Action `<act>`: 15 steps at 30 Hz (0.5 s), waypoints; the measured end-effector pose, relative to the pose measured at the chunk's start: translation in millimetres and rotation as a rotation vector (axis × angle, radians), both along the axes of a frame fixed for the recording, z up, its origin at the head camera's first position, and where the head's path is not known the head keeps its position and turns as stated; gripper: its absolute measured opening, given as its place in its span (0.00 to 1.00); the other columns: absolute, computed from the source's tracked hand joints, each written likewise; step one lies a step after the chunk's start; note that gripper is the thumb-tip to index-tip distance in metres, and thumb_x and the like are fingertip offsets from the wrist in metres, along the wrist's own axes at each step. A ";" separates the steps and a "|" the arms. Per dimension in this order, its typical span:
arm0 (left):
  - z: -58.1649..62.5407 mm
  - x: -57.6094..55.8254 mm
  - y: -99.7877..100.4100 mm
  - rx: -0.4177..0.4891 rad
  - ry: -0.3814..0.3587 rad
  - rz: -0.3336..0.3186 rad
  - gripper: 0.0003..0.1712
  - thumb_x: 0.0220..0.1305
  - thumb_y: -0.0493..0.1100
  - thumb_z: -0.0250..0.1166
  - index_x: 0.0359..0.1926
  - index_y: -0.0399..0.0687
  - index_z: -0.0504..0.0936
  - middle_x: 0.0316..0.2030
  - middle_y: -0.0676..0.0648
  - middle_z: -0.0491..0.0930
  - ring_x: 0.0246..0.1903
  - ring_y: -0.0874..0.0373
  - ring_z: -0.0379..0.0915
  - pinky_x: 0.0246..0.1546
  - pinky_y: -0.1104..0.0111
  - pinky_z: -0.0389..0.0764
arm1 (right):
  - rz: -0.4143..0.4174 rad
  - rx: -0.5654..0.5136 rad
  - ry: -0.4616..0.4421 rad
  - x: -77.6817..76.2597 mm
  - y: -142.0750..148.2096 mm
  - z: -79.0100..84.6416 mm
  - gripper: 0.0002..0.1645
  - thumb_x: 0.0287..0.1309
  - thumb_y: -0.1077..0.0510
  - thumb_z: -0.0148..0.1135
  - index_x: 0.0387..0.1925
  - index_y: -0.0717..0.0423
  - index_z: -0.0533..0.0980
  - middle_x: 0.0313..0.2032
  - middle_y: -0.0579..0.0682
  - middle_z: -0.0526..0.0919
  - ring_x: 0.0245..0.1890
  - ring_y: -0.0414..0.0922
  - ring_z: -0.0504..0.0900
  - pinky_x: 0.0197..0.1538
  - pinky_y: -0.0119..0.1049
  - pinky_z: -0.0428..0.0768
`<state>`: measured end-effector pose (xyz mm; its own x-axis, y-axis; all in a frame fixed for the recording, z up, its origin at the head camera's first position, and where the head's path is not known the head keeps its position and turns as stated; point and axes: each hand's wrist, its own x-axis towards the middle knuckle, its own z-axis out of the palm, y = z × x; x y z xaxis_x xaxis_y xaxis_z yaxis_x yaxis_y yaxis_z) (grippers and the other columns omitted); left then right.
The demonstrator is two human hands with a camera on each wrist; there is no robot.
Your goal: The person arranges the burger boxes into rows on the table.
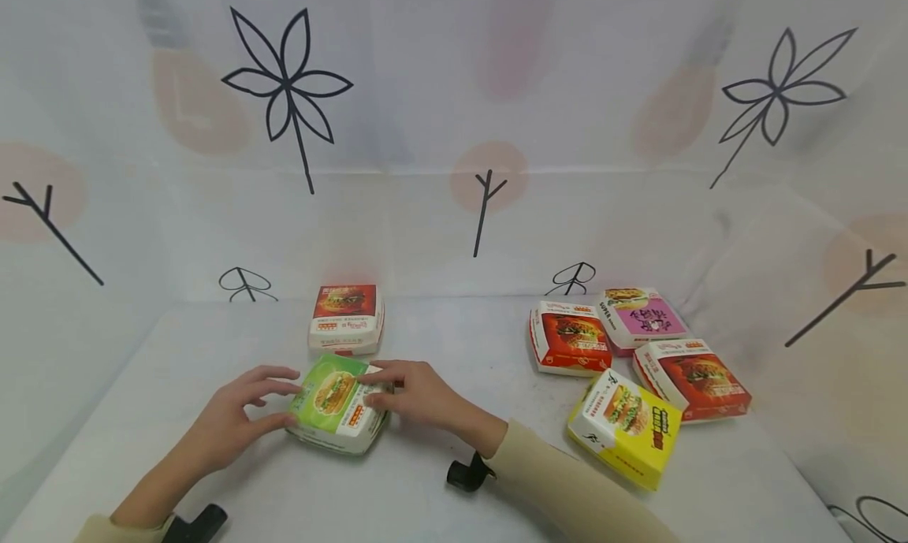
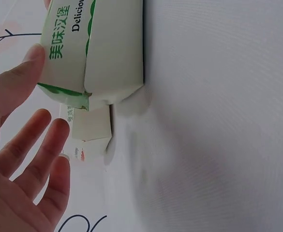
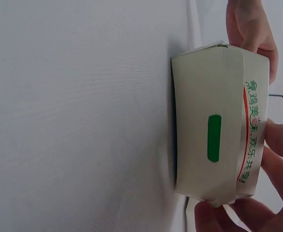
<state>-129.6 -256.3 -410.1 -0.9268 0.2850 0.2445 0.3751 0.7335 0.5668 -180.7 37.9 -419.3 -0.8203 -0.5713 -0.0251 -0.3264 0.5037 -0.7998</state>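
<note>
A green and white burger box (image 1: pixel 333 401) sits on the white table, lid down, between the two hands. The left hand (image 1: pixel 230 417) holds its left end, thumb at the near corner and index finger at the far one. In the left wrist view the thumb (image 2: pixel 22 72) lies along the lid's edge while the other fingers stand spread off the box. From the right, the right hand (image 1: pixel 418 393) grips the box, with thumb and index finger over the lid's right side. More of its fingers (image 3: pixel 250 212) curl at the far side in the right wrist view.
Right behind the green box stands a red and white burger box (image 1: pixel 346 318). At the right are two more red ones (image 1: pixel 570 336) (image 1: pixel 695 379), a pink one (image 1: pixel 641 318) and a yellow one (image 1: pixel 626 429), close together. A patterned white cloth (image 1: pixel 418 236) hangs behind the table.
</note>
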 end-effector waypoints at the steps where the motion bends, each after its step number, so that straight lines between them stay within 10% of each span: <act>1: 0.0 0.0 -0.2 -0.003 0.000 0.007 0.20 0.51 0.53 0.78 0.47 0.60 0.86 0.54 0.50 0.79 0.53 0.48 0.76 0.39 0.63 0.82 | -0.001 -0.001 -0.006 0.5 0.3 0.5 0.21 0.62 0.44 0.67 0.57 0.38 0.82 0.66 0.43 0.73 0.67 0.42 0.68 0.63 0.39 0.72; 15: -5.0 -1.9 -3.2 0.009 -0.046 -0.002 0.16 0.60 0.41 0.72 0.49 0.57 0.87 0.50 0.52 0.82 0.49 0.52 0.78 0.38 0.69 0.82 | 0.067 0.081 0.016 3.9 4.3 -1.7 0.38 0.45 0.45 0.80 0.61 0.35 0.79 0.69 0.46 0.70 0.67 0.41 0.68 0.64 0.41 0.71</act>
